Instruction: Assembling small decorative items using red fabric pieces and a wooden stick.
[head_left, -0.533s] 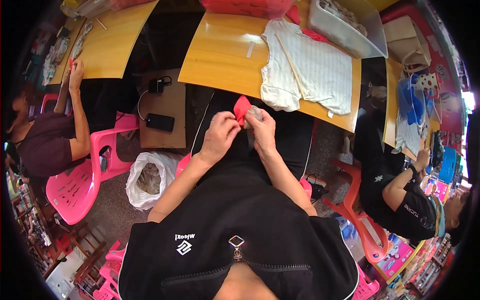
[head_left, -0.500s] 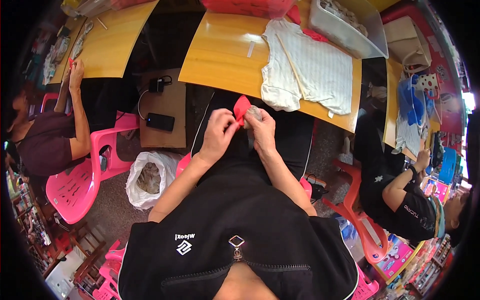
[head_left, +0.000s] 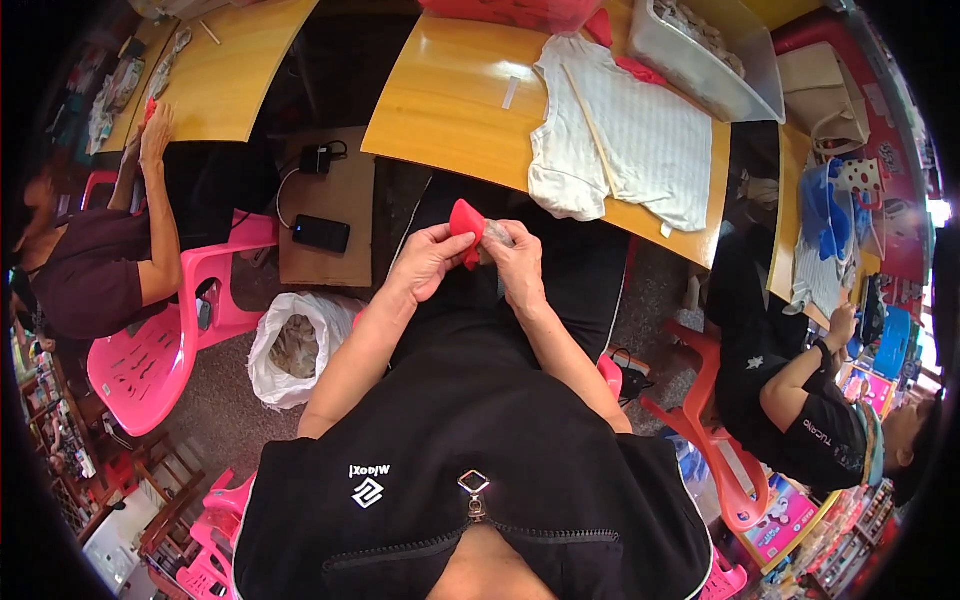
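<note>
Above my lap, my left hand (head_left: pixel 424 262) pinches a small red cloth piece (head_left: pixel 465 219) between thumb and fingers. The red piece flares upward and has a crumpled lower end. My right hand (head_left: pixel 521 266) is closed on a greyish-beige wad (head_left: pixel 497 236) that looks like thin, crumpled material. The wad meets the red piece between my hands; how they join is hidden by my fingers. Beyond my hands, a white striped cloth (head_left: pixel 650 150) lies on the yellow table (head_left: pixel 440 120), with a thin wooden stick (head_left: pixel 588 125) on top.
A clear plastic bin (head_left: pixel 755 95) of greyish pieces stands at the table's far right, beside a red container (head_left: pixel 515 12). A white sack (head_left: pixel 268 375) sits on the floor at left, near a pink chair (head_left: pixel 140 375). People work at tables on both sides.
My left fingers have shifted their grip lower on the red piece, which now leans left and opens wider. My right hand has turned slightly, with the wad still in it.
</note>
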